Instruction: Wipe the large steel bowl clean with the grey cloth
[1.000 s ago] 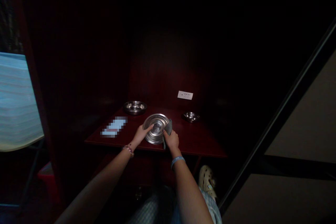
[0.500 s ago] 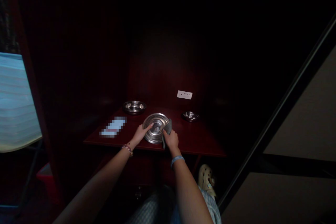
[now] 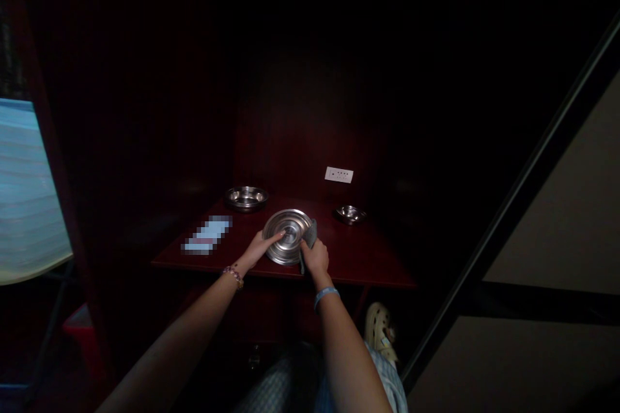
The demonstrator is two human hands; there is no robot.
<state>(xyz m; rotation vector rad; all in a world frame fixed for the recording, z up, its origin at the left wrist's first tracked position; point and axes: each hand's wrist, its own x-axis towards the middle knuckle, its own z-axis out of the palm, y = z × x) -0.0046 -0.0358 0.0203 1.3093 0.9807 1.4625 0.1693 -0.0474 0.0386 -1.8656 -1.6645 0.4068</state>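
Observation:
A round steel dish (image 3: 290, 232) is tilted up toward me near the front edge of a dark red table (image 3: 358, 258). My left hand (image 3: 264, 246) grips its left rim, fingers reaching over the inside. My right hand (image 3: 314, 257) is closed on a grey cloth (image 3: 310, 235) pressed against the dish's right rim. A beaded bracelet is on my left wrist and a blue band on my right.
A second steel dish (image 3: 246, 197) sits at the back left, a smaller one (image 3: 350, 213) at the back right. A flat blurred item (image 3: 206, 235) lies at the left. A white socket plate (image 3: 338, 175) is on the back wall. A light shoe (image 3: 380, 332) shows below the table.
My left fingers have slid a little further over the dish's inner face. The dish and my right hand with the cloth stay in place.

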